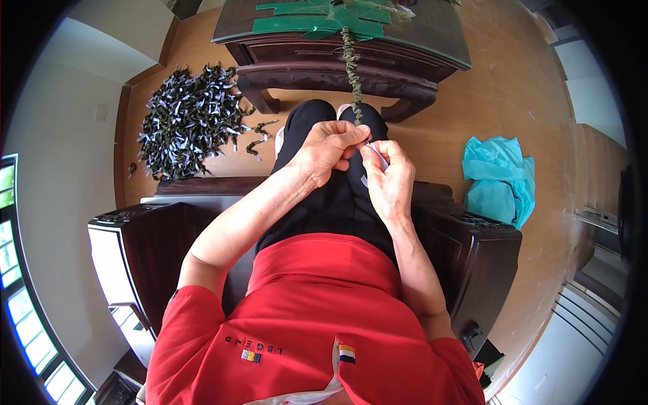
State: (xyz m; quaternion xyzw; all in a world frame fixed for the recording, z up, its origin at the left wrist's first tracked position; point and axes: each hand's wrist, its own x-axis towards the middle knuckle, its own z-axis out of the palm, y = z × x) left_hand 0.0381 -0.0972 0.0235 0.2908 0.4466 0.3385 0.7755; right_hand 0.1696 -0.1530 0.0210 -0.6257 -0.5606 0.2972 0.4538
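Note:
A dark green, gathered fabric cord (352, 64) runs from the table edge down to my hands above my lap. My left hand (331, 147) is closed, its thumb and fingers pinching the cord's near end. Just beside it, my right hand (390, 177) is closed on a narrow white strip (380, 159), which shows between thumb and fingers. The fingertips of both hands almost meet. Exactly how the strip and the cord join is hidden by the fingers. Green tape (297, 25) lies across the tabletop, where the cord's far end leads.
A dark wooden table (432, 50) with curved legs stands ahead. On the floor at the left is a heap of dark green pieces with white tags (192, 121). A turquoise plastic bag (499, 179) lies at the right. Dark chair arms (482, 236) flank me.

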